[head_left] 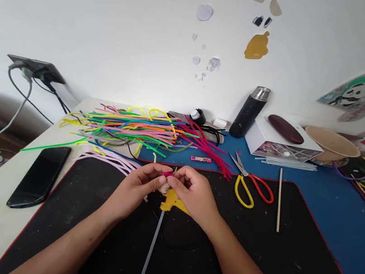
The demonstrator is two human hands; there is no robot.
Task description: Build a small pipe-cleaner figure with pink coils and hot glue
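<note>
My left hand [134, 188] and my right hand [197, 196] meet over the black mat, fingers closed in a pinch. Between the fingertips is a small magenta piece [167, 175] of what looks like pipe cleaner, with a cream fuzzy part [163, 187] below it. My fingers hide much of its shape. Just under the hands lies a yellow hot glue gun [169, 200], partly covered by my right hand. A long translucent grey glue stick [150, 251] runs from it towards me.
A pile of colourful pipe cleaners [136, 125] lies at the back. Scissors [246, 178] and a wooden stick [279, 199] rest right on the mat [287, 262]. A phone [39, 177] is left; a black flask [249, 112] and white box [285, 136] stand behind.
</note>
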